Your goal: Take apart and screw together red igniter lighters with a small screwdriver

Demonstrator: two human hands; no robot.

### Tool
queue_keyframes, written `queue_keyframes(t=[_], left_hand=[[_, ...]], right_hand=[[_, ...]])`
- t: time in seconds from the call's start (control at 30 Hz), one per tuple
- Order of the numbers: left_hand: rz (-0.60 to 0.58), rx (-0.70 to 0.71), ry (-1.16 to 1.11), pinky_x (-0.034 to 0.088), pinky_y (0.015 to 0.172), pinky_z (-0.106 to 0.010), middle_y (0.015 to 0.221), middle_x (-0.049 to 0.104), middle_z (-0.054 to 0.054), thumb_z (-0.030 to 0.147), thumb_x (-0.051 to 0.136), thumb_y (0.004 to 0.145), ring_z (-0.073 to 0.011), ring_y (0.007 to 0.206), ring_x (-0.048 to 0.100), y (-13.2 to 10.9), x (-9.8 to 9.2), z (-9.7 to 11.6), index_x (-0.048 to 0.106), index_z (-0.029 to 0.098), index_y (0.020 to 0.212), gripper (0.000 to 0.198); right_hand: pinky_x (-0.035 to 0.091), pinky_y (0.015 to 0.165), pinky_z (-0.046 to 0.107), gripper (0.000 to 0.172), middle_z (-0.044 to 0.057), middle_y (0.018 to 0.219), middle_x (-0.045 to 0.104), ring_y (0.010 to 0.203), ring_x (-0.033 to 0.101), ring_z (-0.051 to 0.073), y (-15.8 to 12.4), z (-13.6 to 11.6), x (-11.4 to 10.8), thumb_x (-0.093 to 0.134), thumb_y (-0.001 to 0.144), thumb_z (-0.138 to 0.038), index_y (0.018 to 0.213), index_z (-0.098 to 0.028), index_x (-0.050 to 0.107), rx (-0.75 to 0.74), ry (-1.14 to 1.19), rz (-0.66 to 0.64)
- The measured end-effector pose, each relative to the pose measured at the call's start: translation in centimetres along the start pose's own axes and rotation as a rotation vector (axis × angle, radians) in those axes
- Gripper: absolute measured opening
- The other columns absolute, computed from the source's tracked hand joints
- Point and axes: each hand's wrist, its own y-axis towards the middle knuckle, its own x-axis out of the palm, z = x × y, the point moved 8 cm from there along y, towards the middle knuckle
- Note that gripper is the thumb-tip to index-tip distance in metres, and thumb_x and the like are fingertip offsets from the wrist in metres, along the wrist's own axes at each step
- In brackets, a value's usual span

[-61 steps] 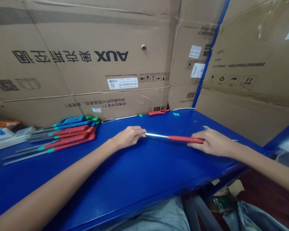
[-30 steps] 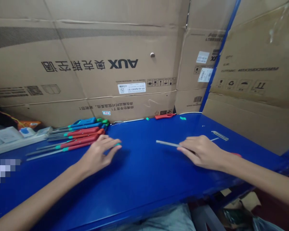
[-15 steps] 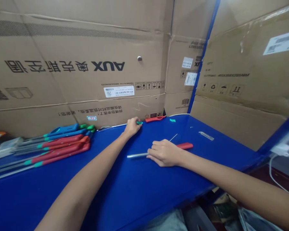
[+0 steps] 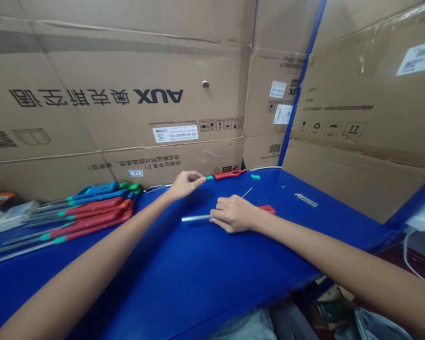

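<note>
Left hand is loosely curled, palm down, with the thumb and fingers drawn close together and nothing visible between them. Its fingertips are just beside a small teal piece, which lies at the left end of a short red handle, near the foot of the cardboard.

Right hand lies palm down with its fingers curved over a screwdriver, so the middle of the tool is hidden. I cannot tell how firmly it is gripped. The screwdriver lies flat on a blue bench, its bright metal shaft poking out to the left of the hand and its grip showing red beyond the knuckles.

Just past the right hand, a thin metal pin lies on the bench, with a second teal piece farther back by the wall. Farther right is a narrow clear strip.

Well to the left, a row of screwdrivers lies side by side, their handles blue and red. A long thin rod runs along the back edge. Behind everything stand flattened AUX cartons.
</note>
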Motion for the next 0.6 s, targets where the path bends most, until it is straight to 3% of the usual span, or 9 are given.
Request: queue_keyframes(t=[0.07, 0.13, 0.23, 0.33, 0.47, 0.53, 0.6], left_hand=[[-0.245, -0.033, -0.119, 0.048, 0.066, -0.027, 0.083, 0.067, -0.009, 0.055, 0.041, 0.088, -0.0170, 0.073, 0.062, -3.4, 0.3, 0.7, 0.063, 0.011, 0.089, 0.050], [-0.378, -0.006, -0.005, 0.045, 0.063, -0.025, 0.076, 0.066, -0.006, 0.058, 0.041, 0.088, -0.0156, 0.068, 0.060, -7.0, 0.2, 1.3, 0.064, 0.012, 0.082, 0.051], [-0.320, 0.042, 0.236, 0.040, 0.062, -0.024, 0.070, 0.063, -0.004, 0.051, 0.036, 0.092, -0.0131, 0.062, 0.055, -10.9, -1.3, 1.0, 0.061, 0.014, 0.074, 0.048], [-0.312, 0.014, 0.324, 0.038, 0.062, -0.025, 0.070, 0.062, -0.003, 0.046, 0.033, 0.094, -0.0134, 0.062, 0.053, -13.2, -2.4, -0.7, 0.059, 0.015, 0.077, 0.044], [-0.355, -0.019, 0.441, 0.040, 0.069, -0.028, 0.079, 0.063, -0.005, 0.039, 0.033, 0.093, -0.0169, 0.072, 0.056, -14.5, -4.1, -2.8, 0.060, 0.016, 0.078, 0.038], [-0.349, -0.017, 0.516, 0.041, 0.076, -0.031, 0.085, 0.064, -0.007, 0.038, 0.035, 0.091, -0.0196, 0.079, 0.057, -14.7, -4.9, -3.2, 0.063, 0.016, 0.082, 0.037], [-0.274, 0.029, 0.577, 0.041, 0.086, -0.035, 0.098, 0.064, -0.009, 0.044, 0.040, 0.090, -0.0231, 0.093, 0.055, -14.8, -5.3, -2.5, 0.065, 0.016, 0.097, 0.038]], right_hand=[[0.019, 0.056, 0.031, 0.031, 0.006, 0.072, 0.061, 0.071, 0.050, 0.017, 1.8, 0.5, 0.4, 0.042, 0.094, -0.032, 0.080, -0.013, 0.061, -0.011, -0.007, -0.002], [0.020, 0.057, 0.031, 0.033, 0.007, 0.073, 0.061, 0.072, 0.050, 0.017, 3.8, 0.4, 1.1, 0.041, 0.095, -0.034, 0.082, -0.013, 0.063, -0.021, -0.003, -0.013], [0.021, 0.057, 0.030, 0.035, 0.007, 0.078, 0.062, 0.076, 0.051, 0.018, 6.3, -1.0, 2.4, 0.040, 0.096, -0.037, 0.085, -0.014, 0.064, -0.038, 0.035, -0.075], [0.025, 0.058, 0.029, 0.039, 0.008, 0.088, 0.061, 0.085, 0.053, 0.019, 7.1, -1.6, 2.8, 0.048, 0.091, -0.050, 0.088, -0.015, 0.065, 0.042, 0.109, -0.121], [0.033, 0.064, 0.028, 0.054, 0.008, 0.103, 0.059, 0.096, 0.053, 0.023, 5.8, 0.1, 2.6, 0.061, 0.076, -0.062, 0.107, -0.019, 0.064, 0.217, 0.233, -0.207], [0.035, 0.069, 0.030, 0.057, 0.008, 0.106, 0.060, 0.098, 0.053, 0.024, 5.0, 0.7, 3.0, 0.060, 0.077, -0.061, 0.117, -0.021, 0.061, 0.266, 0.313, -0.290], [0.037, 0.071, 0.031, 0.055, 0.008, 0.106, 0.060, 0.095, 0.055, 0.023, 4.4, 0.9, 3.3, 0.056, 0.081, -0.058, 0.121, -0.020, 0.060, 0.310, 0.388, -0.340]])
